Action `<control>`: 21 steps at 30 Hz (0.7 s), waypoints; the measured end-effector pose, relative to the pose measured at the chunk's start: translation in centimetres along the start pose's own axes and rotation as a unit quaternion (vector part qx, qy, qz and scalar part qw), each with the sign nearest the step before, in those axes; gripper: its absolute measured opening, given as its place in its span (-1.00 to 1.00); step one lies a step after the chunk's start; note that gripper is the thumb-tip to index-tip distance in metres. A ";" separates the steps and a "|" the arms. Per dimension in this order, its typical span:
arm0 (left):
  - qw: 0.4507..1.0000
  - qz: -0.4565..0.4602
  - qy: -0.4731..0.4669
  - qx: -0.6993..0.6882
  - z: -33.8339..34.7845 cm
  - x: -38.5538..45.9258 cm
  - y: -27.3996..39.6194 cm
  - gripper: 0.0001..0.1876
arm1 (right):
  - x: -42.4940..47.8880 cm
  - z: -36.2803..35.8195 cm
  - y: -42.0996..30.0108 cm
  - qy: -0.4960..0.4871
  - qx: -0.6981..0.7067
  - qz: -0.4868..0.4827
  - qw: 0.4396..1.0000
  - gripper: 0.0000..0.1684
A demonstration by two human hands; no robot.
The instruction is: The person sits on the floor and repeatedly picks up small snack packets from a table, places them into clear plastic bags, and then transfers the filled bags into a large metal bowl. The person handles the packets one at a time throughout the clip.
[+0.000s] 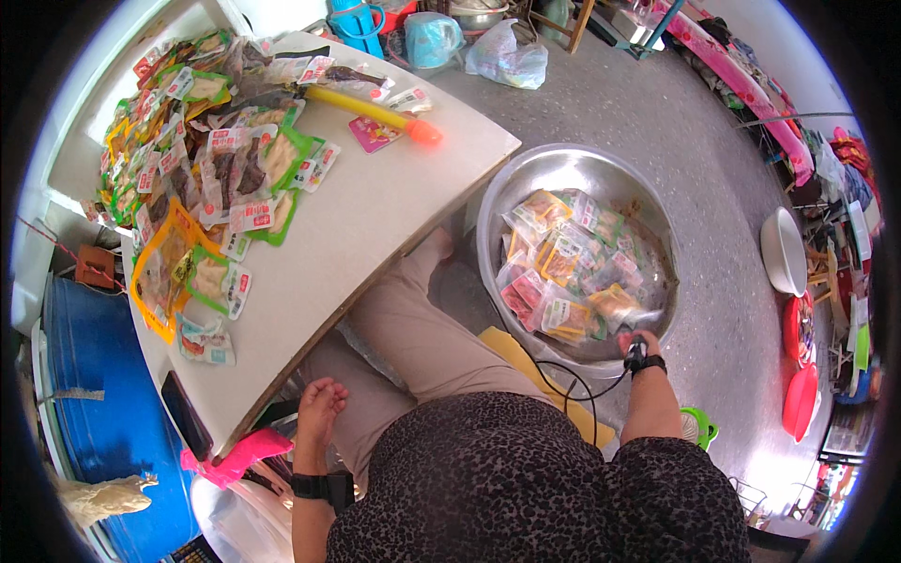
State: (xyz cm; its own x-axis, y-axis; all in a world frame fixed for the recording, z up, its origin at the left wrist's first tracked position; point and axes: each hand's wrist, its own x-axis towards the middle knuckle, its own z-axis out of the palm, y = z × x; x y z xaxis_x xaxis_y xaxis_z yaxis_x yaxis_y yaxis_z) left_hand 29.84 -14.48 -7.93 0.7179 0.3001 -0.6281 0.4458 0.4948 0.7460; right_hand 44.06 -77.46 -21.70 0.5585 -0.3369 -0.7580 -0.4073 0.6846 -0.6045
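My left hand (322, 409), its fingers loosely curled together and nothing seen in them, hovers near my thigh beside the table edge. On the right, my right hand (642, 345) reaches over the near rim of a large metal basin (570, 163). Close by its fingers lies a blurred yellow-edged food packet (614, 304); whether I grip it is hidden. Several sealed packets (559, 257) with yellow, green and pink parts lie inside the basin. Across the white table (366, 232), a big heap of sealed food packets (232, 162) covers the far left.
A yellow stick with a glowing orange tip (422, 132) lies on the table. A phone (186, 415) rests at its near edge. Plastic bags (508, 55) and a blue jug (355, 28) stand beyond. A black cable (595, 401) runs from my right wrist. A white tub (783, 251) stands right.
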 end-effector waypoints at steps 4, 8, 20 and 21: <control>1.000 0.009 -0.013 -0.001 -0.4 0.2 -0.3 -0.79 | 0.1 0.3 0.4 0.007 -0.217 0.019 0.976 -0.79; 1.000 0.006 -0.017 -0.012 -0.8 0.2 -0.4 -0.78 | 4.3 2.6 -1.6 0.095 -0.287 -0.015 0.953 -0.79; 0.994 0.096 -0.042 0.040 -2.5 -4.6 5.3 -0.79 | -10.5 30.8 -0.3 -0.320 -0.336 -0.159 0.871 -0.78; 0.991 0.103 -0.069 0.054 -2.6 -5.7 5.8 -0.80 | -13.1 32.9 0.6 -0.357 -0.348 -0.163 0.851 -0.78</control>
State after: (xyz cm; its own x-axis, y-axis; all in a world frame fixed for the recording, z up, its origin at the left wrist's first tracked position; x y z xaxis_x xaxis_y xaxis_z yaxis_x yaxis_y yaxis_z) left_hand 26.91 -11.17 -0.58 0.8620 0.2678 -0.4303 0.3322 0.3428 0.8787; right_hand 60.29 -51.34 -4.04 0.9197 0.2137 -0.3295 -0.3369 -0.0019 -0.9416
